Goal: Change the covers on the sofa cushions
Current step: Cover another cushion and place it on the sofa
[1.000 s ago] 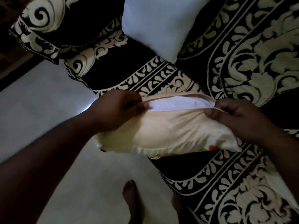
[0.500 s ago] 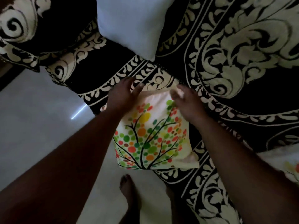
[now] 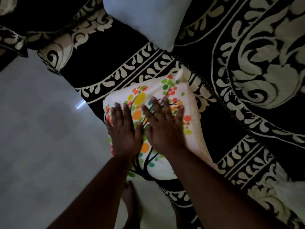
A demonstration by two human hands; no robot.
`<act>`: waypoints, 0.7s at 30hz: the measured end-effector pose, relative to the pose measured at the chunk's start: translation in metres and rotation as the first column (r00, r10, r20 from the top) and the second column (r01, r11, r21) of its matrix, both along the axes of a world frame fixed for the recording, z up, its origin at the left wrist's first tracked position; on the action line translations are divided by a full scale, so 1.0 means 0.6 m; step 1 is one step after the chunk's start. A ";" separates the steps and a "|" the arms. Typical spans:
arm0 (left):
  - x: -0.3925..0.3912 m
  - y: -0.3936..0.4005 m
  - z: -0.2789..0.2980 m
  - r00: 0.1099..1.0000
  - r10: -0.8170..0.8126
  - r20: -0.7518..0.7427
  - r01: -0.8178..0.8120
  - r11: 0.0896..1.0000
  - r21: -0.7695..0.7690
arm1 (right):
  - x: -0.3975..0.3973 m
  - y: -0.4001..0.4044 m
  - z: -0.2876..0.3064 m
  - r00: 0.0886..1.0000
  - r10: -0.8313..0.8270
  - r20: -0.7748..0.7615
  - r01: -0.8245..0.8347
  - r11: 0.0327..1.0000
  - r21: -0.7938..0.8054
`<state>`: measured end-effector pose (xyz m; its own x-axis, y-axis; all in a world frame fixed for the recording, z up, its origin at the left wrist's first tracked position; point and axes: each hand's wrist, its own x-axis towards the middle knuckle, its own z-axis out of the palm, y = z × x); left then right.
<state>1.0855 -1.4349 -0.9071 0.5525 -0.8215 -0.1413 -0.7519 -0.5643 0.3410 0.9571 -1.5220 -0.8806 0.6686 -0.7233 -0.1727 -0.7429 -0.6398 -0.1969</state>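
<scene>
now left hand (image 3: 124,131), right hand (image 3: 163,128) flat, grip released, pressing tree-print cushion (image 3: 189,100) overhanging sofa (image 3: 214,123) edge.

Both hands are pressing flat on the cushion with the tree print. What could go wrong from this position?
1. The tree cushion overhangs the sofa edge toward the floor; pressure from the left hand and right hand near that edge may tip it off.
2. The plain white cushion lies bare further back, so it may be forgotten without a cover.
3. The light is dim, so wrinkles or an open seam may go unnoticed.
</scene>
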 end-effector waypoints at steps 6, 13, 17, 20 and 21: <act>-0.066 -0.145 -0.069 0.992 -0.120 0.039 0.116 0.989 0.092 | -0.076 -0.104 -0.112 0.984 -0.179 0.007 0.178 0.984 0.024; -0.082 -0.224 -0.076 0.979 -0.198 0.043 0.196 0.980 0.042 | -0.094 -0.177 -0.136 0.969 -0.236 0.077 0.231 0.971 0.067; -0.144 -0.051 -0.031 0.963 -0.246 -0.113 0.262 0.951 0.164 | -0.163 -0.019 -0.091 0.990 -0.132 0.050 0.127 0.987 0.099; -0.182 0.018 -0.006 0.931 -0.334 -0.147 0.359 0.909 0.210 | -0.213 0.043 -0.058 0.995 -0.095 -0.021 0.097 0.986 0.135; -0.172 0.024 -0.001 0.933 -0.329 -0.143 0.354 0.909 0.220 | -0.209 0.043 -0.044 0.995 -0.092 -0.045 0.098 0.983 0.158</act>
